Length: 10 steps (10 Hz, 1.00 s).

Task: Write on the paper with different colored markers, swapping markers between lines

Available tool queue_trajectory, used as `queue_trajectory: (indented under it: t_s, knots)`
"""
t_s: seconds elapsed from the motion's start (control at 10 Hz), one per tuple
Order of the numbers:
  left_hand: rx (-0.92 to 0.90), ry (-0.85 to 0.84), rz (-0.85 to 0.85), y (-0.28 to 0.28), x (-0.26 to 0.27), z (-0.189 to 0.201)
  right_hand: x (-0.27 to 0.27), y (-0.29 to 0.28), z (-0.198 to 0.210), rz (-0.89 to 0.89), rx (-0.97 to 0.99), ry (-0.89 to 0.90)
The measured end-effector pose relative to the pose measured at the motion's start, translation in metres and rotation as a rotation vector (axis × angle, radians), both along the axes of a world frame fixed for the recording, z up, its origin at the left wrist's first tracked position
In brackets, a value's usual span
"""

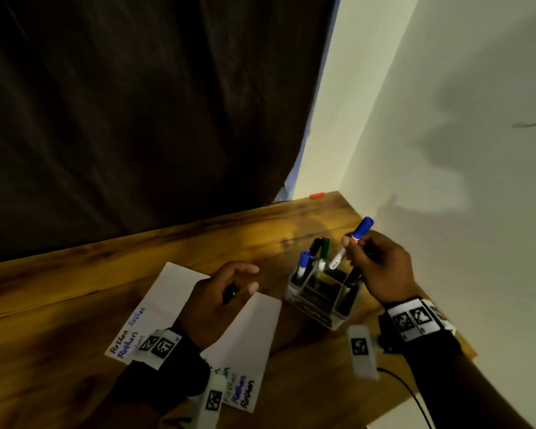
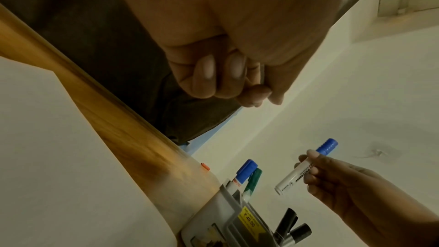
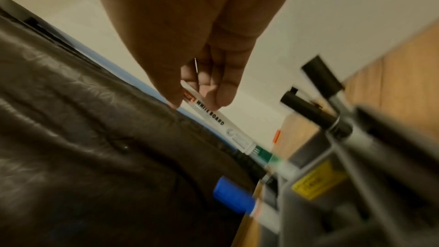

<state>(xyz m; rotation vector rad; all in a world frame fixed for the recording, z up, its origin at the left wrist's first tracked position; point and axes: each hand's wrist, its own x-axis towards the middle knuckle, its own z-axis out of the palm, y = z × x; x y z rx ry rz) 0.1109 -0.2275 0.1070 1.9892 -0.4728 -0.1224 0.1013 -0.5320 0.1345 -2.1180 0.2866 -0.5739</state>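
Note:
A white paper (image 1: 174, 292) with handwritten lines in black, blue and green lies on the wooden table (image 1: 75, 305). My left hand (image 1: 248, 278) hovers over its middle, fingers loosely curled, with nothing seen in it; the left wrist view shows this hand (image 2: 228, 85) with its curled fingers. My right hand (image 1: 351, 243) pinches a blue-capped whiteboard marker (image 1: 358, 233), cap up, just above the grey marker holder (image 1: 322, 308). The right wrist view shows the hand (image 3: 197, 100) on the marker's white barrel (image 3: 213, 117). A blue marker (image 1: 304, 261), a green marker (image 1: 325, 246) and black markers stand in the holder.
A small orange piece (image 1: 317, 195) lies at the table's far edge. A dark curtain (image 1: 136, 119) hangs behind the table and a white wall (image 1: 446, 150) runs along its right side. A black cable (image 1: 415, 397) trails off the near right edge.

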Motion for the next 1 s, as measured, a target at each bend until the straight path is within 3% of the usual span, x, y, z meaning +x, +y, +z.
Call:
queue_trajectory:
  t_s: [0.2,0.7,1.0]
  knots:
    - [0.031,0.017,0.013,-0.015,0.006,-0.008,0.013,-0.011,-0.012,0.023,-0.233,0.078]
    - [0.062,0.002,0.032,-0.034,0.010,-0.013,0.031,-0.022,-0.027,0.141,-0.176,0.193]
    - [0.040,-0.015,0.029,-0.029,0.014,-0.005,0.037,-0.021,-0.026,0.136,-0.269,0.069]
